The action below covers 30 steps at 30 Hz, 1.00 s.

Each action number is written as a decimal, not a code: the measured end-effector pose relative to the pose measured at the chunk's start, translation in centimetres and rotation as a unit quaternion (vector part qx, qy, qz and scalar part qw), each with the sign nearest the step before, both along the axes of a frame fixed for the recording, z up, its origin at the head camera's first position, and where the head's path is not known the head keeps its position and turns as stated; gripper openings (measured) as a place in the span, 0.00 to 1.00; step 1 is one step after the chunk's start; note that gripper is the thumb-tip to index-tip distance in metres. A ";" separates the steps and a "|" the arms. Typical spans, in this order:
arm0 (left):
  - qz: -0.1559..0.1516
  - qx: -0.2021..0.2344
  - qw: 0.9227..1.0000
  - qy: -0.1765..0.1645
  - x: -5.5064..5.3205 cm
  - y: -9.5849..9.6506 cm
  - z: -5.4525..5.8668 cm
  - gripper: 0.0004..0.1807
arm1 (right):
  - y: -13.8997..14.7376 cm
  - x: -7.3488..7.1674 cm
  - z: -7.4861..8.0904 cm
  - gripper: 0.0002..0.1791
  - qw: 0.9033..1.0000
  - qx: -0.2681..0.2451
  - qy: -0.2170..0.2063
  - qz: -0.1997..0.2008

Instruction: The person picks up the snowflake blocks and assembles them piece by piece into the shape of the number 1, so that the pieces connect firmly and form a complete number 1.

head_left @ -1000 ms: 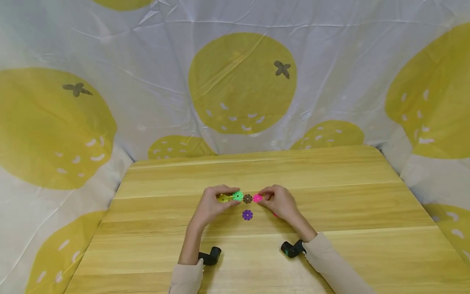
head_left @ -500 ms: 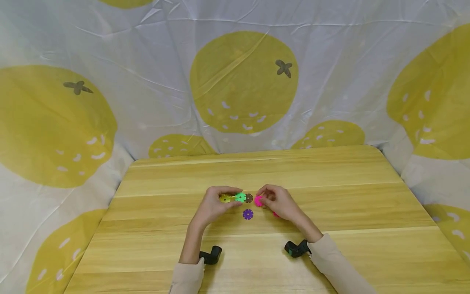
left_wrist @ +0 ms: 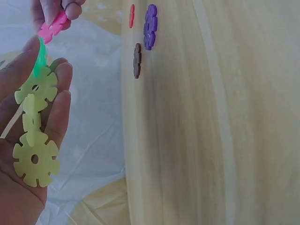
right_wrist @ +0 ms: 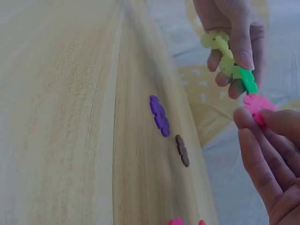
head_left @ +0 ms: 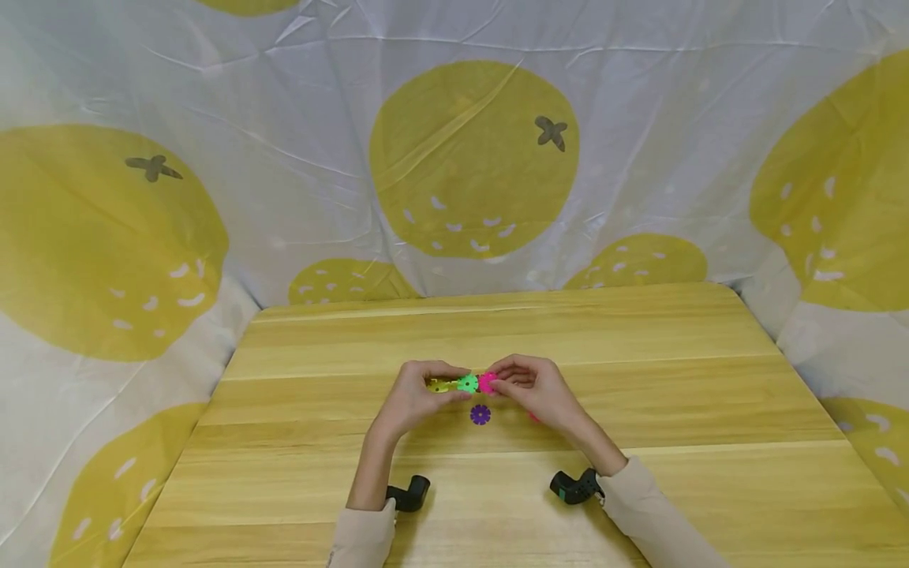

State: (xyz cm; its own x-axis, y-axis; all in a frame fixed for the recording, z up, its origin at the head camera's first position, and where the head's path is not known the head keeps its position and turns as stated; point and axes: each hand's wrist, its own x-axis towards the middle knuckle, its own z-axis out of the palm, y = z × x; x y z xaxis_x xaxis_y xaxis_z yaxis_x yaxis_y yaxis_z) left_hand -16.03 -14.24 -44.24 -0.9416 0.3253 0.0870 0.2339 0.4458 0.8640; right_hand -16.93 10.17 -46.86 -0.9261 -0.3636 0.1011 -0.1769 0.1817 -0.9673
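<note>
My left hand point(head_left: 419, 394) holds a short chain of interlocked snowflake discs. Several pale yellow discs point(left_wrist: 35, 159) lie along its palm and fingers, and a green disc point(head_left: 467, 384) sits at the chain's end between thumb and fingers. My right hand point(head_left: 538, 388) pinches a pink snowflake disc point(right_wrist: 257, 107) between thumb and fingertips. The pink disc's edge meets the green one's; whether their slots are engaged I cannot tell. Below the hands, a purple disc point(head_left: 480, 415) lies on the table, with a brown disc point(left_wrist: 137, 61) near it, mostly hidden in the head view.
A red disc point(left_wrist: 131, 16) and another pink disc point(right_wrist: 176, 221) lie on the wooden table point(head_left: 639, 339) by the right hand. Black wrist-camera mounts point(head_left: 410, 495) stick out from both forearms. A curtain with yellow fruit print point(head_left: 476, 158) hangs behind the table.
My right hand has turned the pink disc and brought it left against the green one. The left hand with its chain has shifted slightly right, in front of the brown disc.
</note>
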 end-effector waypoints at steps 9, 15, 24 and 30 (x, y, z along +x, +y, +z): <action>-0.009 0.008 1.000 -0.007 0.1 -0.1 0.3 0.15 | 0.0 0.3 0.4 0.11 0.999 -0.037 0.020 0.025; -0.005 0.009 1.000 -0.009 0.1 -0.1 0.4 0.14 | 0.1 0.3 0.4 0.10 0.998 -0.046 0.043 0.030; -0.030 0.020 0.999 0.010 -0.1 0.3 0.3 0.13 | -0.2 0.5 0.2 0.09 0.991 -0.039 0.128 0.029; -0.033 0.020 0.999 0.006 -0.1 0.1 0.2 0.14 | -0.3 0.5 0.2 0.10 0.988 -0.032 0.151 0.029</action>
